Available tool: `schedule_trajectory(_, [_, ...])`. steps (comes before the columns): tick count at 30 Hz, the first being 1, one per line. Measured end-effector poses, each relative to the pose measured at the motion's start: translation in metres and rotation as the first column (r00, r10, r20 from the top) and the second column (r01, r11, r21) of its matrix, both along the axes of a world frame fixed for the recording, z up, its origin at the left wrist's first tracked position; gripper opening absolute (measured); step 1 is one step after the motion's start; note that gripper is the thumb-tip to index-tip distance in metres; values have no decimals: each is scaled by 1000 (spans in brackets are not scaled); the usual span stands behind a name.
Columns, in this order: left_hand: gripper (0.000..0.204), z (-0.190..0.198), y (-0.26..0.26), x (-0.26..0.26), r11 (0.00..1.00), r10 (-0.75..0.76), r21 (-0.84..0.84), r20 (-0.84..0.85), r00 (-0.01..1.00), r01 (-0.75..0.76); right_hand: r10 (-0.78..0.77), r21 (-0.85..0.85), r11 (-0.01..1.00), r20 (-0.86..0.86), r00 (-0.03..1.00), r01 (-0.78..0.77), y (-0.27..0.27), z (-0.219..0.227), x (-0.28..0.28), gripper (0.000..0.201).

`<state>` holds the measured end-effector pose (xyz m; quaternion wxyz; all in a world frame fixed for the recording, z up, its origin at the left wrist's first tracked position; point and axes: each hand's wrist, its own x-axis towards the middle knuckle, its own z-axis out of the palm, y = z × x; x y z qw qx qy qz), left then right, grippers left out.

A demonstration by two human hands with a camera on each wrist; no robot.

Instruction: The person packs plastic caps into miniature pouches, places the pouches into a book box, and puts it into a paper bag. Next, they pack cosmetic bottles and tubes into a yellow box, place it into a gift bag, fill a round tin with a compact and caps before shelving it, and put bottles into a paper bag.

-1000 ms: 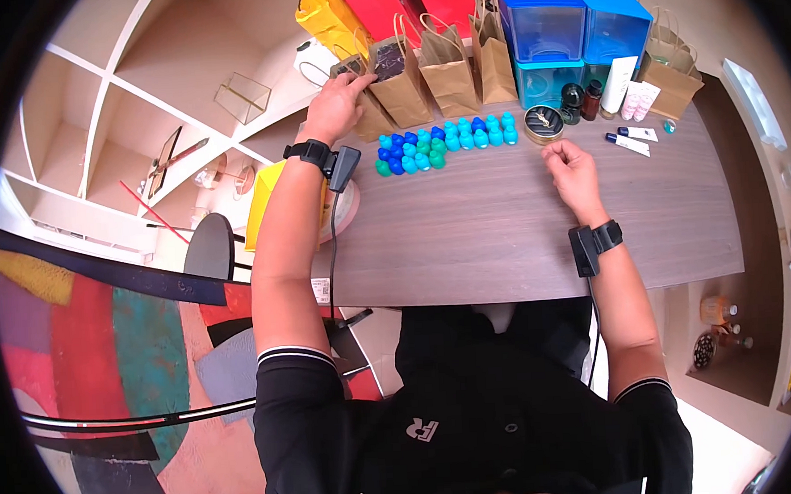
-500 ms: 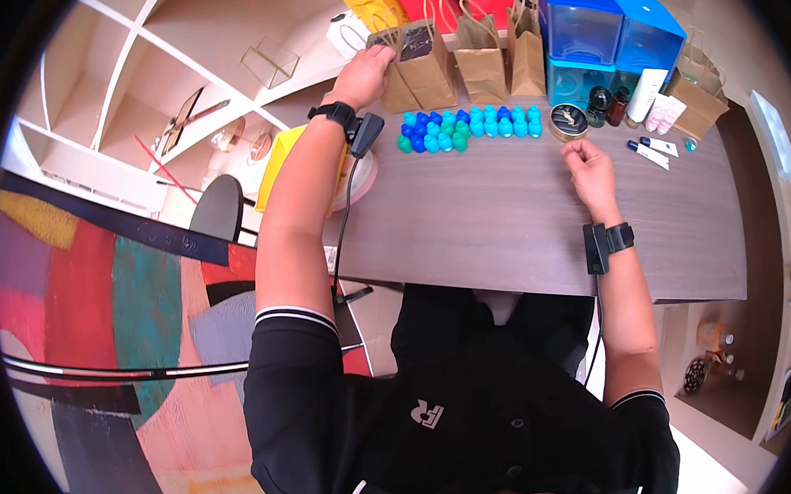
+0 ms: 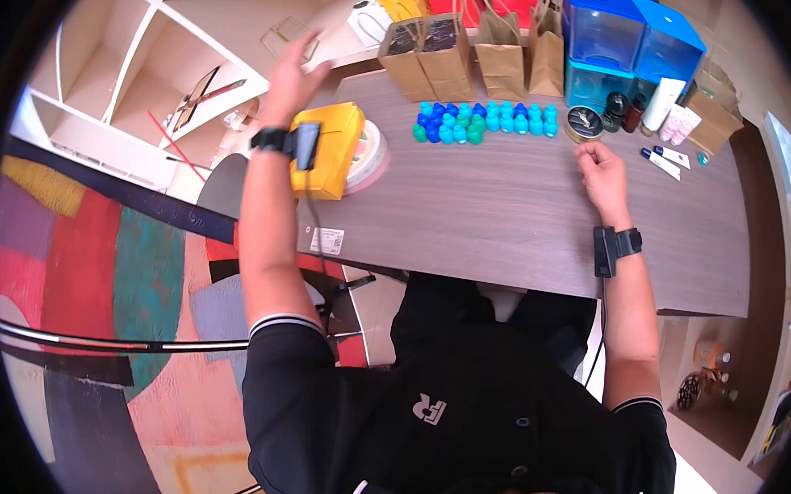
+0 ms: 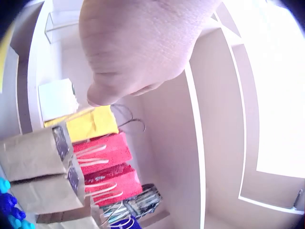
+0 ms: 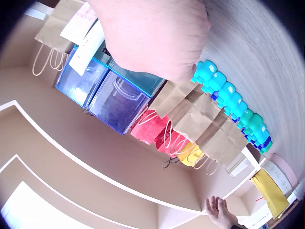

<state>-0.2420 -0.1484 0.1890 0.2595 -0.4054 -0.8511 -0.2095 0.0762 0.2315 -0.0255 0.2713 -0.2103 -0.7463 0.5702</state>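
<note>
Two hands apart: left hand [image 3: 292,73] raised at upper left of the frame, fingers spread, gripping nothing, above the yellow box [image 3: 330,149]. Right hand [image 3: 602,167] resting loosely curled on the surface [image 3: 501,206], just beside the round tin [image 3: 583,123], right of centre.

The surface [image 3: 519,214] is grey-brown woodgrain, with a row of caps [image 3: 486,121] in blue, turquoise and green before plain brown bags [image 3: 470,48], and red bags [image 4: 107,167] beside a yellow bag [image 4: 90,124]. The bins [image 3: 631,42] are clear blue with solid blue lids, and a yellow box [image 3: 328,150] sits at the edge. The shirt [image 3: 458,423] is black with white-striped cuffs, above a rug [image 3: 85,290] patched in red, teal, yellow and grey.
</note>
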Motion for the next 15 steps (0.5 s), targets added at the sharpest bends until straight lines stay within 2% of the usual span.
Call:
schedule_trajectory(2, [56, -5, -46, 0, 988, 136, 63, 87, 987, -141, -7, 46, 999, -3, 1000, 7, -1, 0, -1, 15])
schedule_trajectory(3, [57, -14, -76, -16, 984, 144, 86, 119, 982, -155, -2, 92, 996, -5, 1000, 3, -2, 0, 2, 15])
schedule_trajectory(4, [58, -27, -103, -23, 953, 244, 135, 184, 952, -271, -14, 147, 989, -18, 1000, 16, -4, 4, 5, 16])
schedule_trajectory(5, [58, -33, -124, -21, 949, 268, 100, 236, 934, -298, -23, 203, 979, -30, 999, 29, -7, 8, 6, 16])
schedule_trajectory(6, [54, -49, -158, -40, 944, 325, -15, 189, 926, -329, -24, 189, 982, -16, 1000, 27, -7, 9, 6, 16])
schedule_trajectory(7, [58, -69, -185, -46, 951, 305, -20, 209, 929, -308, -16, 173, 985, -6, 1000, 17, -7, 8, 6, 15])
schedule_trajectory(9, [61, -108, -239, -83, 845, 534, -220, 291, 794, -488, -38, 133, 991, 27, 999, 34, -9, 12, 6, 15])
schedule_trajectory(11, [63, -101, -232, -59, 842, 537, -326, 569, 623, -429, -45, 87, 995, 49, 998, 40, -10, 10, 6, 15])
schedule_trajectory(12, [63, -106, -230, -54, 850, 525, -320, 573, 630, -418, -49, 117, 992, 19, 999, 47, -10, 7, 6, 15])
schedule_trajectory(14, [56, -116, -230, -47, 833, 461, -112, 681, 569, -541, -47, 147, 988, 1, 999, 46, -11, 8, 8, 15])
schedule_trajectory(15, [56, -118, -231, -50, 833, 457, -106, 685, 567, -543, -45, 154, 987, 2, 999, 44, -10, 7, 8, 15])
